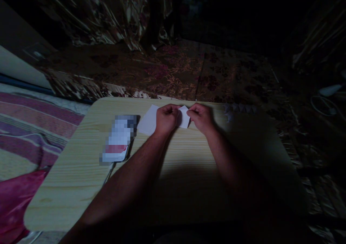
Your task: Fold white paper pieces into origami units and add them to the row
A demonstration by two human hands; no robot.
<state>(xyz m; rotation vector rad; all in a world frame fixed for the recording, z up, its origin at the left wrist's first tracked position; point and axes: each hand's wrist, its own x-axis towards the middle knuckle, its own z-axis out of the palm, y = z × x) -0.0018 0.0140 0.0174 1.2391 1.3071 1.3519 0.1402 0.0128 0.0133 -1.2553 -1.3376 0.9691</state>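
Observation:
Both my hands rest at the far middle of a light wooden table (pixel 81 186). My left hand (pixel 166 118) and my right hand (pixel 200 117) are closed in pinches on one small white piece of paper (pixel 184 117) held between them. A larger white sheet of paper (pixel 148 120) lies flat on the table just left of my left hand, partly under it.
A phone (pixel 119 138) lies on the table's left part with a cable running off the near edge. Several small folded paper pieces (pixel 239 109) sit at the far right edge. Striped bedding (pixel 32 128) lies left; a patterned carpet (pixel 175 71) lies beyond.

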